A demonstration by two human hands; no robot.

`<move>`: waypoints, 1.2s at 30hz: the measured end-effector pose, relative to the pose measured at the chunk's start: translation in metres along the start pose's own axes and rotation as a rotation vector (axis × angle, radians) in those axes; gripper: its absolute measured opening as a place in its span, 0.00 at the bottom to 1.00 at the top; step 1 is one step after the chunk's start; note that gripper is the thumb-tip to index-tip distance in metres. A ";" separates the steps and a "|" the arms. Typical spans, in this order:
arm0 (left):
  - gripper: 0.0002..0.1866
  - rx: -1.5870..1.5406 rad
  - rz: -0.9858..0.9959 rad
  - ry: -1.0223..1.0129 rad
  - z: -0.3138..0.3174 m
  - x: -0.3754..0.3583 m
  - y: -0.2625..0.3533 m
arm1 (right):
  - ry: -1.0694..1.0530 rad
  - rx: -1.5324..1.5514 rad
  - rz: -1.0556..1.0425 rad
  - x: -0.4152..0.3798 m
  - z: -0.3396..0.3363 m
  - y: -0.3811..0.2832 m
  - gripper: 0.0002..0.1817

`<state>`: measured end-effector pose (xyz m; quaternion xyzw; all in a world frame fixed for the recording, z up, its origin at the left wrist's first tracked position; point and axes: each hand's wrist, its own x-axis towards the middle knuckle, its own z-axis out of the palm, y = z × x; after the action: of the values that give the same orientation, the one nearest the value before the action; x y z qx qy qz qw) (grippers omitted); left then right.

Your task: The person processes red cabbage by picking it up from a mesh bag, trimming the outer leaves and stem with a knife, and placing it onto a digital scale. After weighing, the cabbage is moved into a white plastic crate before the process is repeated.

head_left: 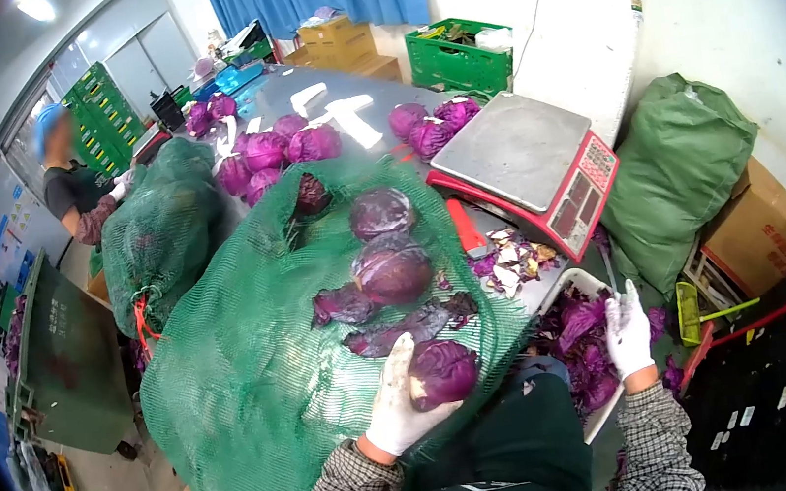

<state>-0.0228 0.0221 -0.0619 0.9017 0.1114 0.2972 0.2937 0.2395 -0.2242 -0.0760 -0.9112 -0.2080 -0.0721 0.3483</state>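
- I see my left hand point(396, 406), in a white glove, closed around a red cabbage point(443, 372), thumb over its top and fingers cupped under it.
- That cabbage sits at the near edge of the steel table point(293, 90), right on the mouth of the big green net sack point(240, 365) that spreads across the near half of the table.
- My right hand point(628, 334), also gloved, is open with fingers spread and holds nothing; it hovers off the near right corner of the table, above a white tray point(584, 282) filled with purple cabbage trimmings point(579, 340).
- Inside the open sack I count more cabbage heads point(387, 246), stacked one behind another toward the middle of the table, with loose dark leaves point(404, 328) just beyond the one I hold.
- A second full net sack point(162, 226), tied with red cord, stands at the left edge of the table.
- A red-bodied scale point(526, 163) with a steel platform sits along the right edge; torn leaf scraps point(510, 265) lie just in front of it.
- Loose cabbages point(286, 145) cluster on the far half of the table.
- Another person point(78, 193) in a blue cap works at the far left edge.
- A green crate point(458, 58) stands past the far end, and a stuffed green bag point(676, 173) leans by the wall to the right.
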 end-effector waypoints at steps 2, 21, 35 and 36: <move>0.61 0.089 0.077 -0.111 0.001 0.015 0.013 | 0.053 0.289 -0.184 -0.012 0.003 -0.030 0.24; 0.63 0.202 -0.029 -0.219 0.012 0.014 0.044 | -0.328 0.227 -0.653 -0.053 0.017 -0.131 0.07; 0.58 0.231 -0.060 -0.122 0.021 0.033 0.049 | -0.406 0.357 -0.496 -0.072 0.019 -0.110 0.28; 0.57 0.223 -0.057 -0.102 0.024 0.033 0.050 | -0.412 0.320 -0.500 -0.074 0.018 -0.110 0.29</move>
<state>0.0188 -0.0169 -0.0320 0.9392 0.1541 0.2281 0.2052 0.1256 -0.1629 -0.0433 -0.7614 -0.4991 0.0637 0.4087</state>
